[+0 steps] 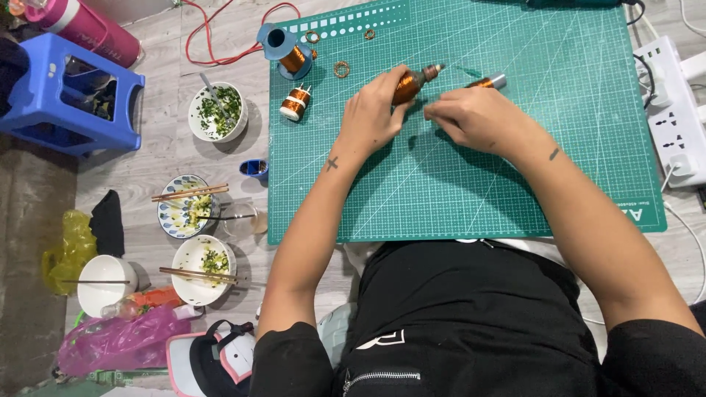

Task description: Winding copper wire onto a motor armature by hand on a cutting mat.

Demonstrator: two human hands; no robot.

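A green cutting mat (pixel 515 162) lies on the grey plank floor (pixel 162 158), with bowls of leftovers off to its left. At the mat's far middle, the left hand (pixel 371 110) is curled closed around a copper wire coil (pixel 407 86), whose long axis runs left-near to right-far, its metal tip pointing right. Just right of it, the right hand (pixel 474 117) rests knuckles-up, fingers pinched together; whether it grips anything I cannot tell. A second copper coil (pixel 485 81) lies just beyond that hand.
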